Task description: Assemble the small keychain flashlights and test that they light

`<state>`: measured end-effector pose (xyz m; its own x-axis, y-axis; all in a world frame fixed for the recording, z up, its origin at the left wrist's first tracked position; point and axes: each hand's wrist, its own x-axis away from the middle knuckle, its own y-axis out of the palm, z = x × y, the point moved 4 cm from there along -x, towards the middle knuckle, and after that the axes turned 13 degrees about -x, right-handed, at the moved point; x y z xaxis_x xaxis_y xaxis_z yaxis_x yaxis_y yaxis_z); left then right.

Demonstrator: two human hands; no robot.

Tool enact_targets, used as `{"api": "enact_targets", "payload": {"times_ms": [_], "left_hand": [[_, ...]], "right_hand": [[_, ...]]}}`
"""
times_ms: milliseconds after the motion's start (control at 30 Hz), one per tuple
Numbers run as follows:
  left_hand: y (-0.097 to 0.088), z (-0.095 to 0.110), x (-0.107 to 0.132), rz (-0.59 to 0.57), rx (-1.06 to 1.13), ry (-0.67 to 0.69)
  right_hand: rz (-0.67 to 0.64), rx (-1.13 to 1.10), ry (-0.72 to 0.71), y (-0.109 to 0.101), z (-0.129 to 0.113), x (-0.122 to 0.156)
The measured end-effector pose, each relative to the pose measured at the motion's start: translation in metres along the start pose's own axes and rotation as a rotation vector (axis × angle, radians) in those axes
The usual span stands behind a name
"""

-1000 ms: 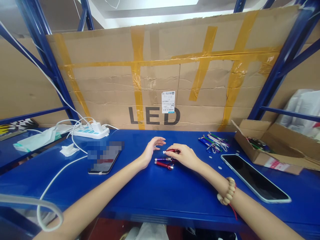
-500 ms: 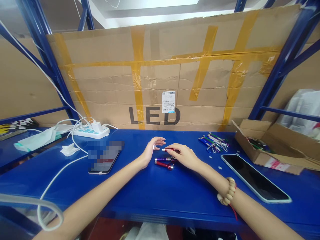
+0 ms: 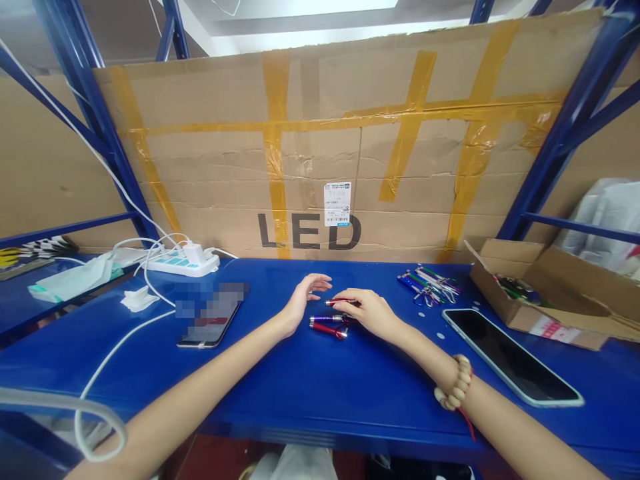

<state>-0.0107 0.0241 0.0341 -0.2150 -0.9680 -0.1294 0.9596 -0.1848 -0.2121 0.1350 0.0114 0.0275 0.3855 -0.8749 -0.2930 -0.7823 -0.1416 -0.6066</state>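
My right hand (image 3: pixel 367 312) is closed around a small red mini flashlight (image 3: pixel 334 303), its silver end sticking out to the left past the fingertips. Just below lie a purple mini flashlight (image 3: pixel 323 319) and another red one (image 3: pixel 327 329), side by side on the blue table. The right hand covers part of the purple one. To their left, my left hand (image 3: pixel 303 299) is raised on its edge, fingers apart and slightly curled towards the right hand. Nothing shows in it.
Several colourful mini flashlights with carabiners (image 3: pixel 430 285) lie at the back right, by an open cardboard box (image 3: pixel 545 323). A phone (image 3: pixel 510 357) rests at right, another (image 3: pixel 215 323) at left. Behind are a white power strip (image 3: pixel 185 265), cables and a tall cardboard sheet (image 3: pixel 220 187).
The red flashlight in my right hand has dipped very slightly at its silver end. Both hands stay almost in the same place.
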Motion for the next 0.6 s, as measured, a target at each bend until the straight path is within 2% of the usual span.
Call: {"api": "enact_targets", "payload": {"times_ms": [267,333,433,500,600], "left_hand": [[-0.001,-0.006,-0.004,0.006,-0.102,0.037],[-0.005,-0.006,-0.006,0.033,-0.252,0.089],[-0.01,-0.002,-0.007,0.059,-0.642,0.218],[-0.011,0.0,-0.007,0.035,-0.87,0.272],[-0.011,0.001,-0.006,-0.048,-1.004,0.283]], "right_hand": [[0.029,0.05,0.019,-0.002,-0.002,0.0],[0.08,0.128,0.063,-0.007,0.0,0.0],[0.181,0.285,0.217,-0.023,0.01,0.0],[0.224,0.409,0.319,-0.036,0.021,0.001],[0.233,0.565,0.473,-0.056,0.039,0.006]]}}
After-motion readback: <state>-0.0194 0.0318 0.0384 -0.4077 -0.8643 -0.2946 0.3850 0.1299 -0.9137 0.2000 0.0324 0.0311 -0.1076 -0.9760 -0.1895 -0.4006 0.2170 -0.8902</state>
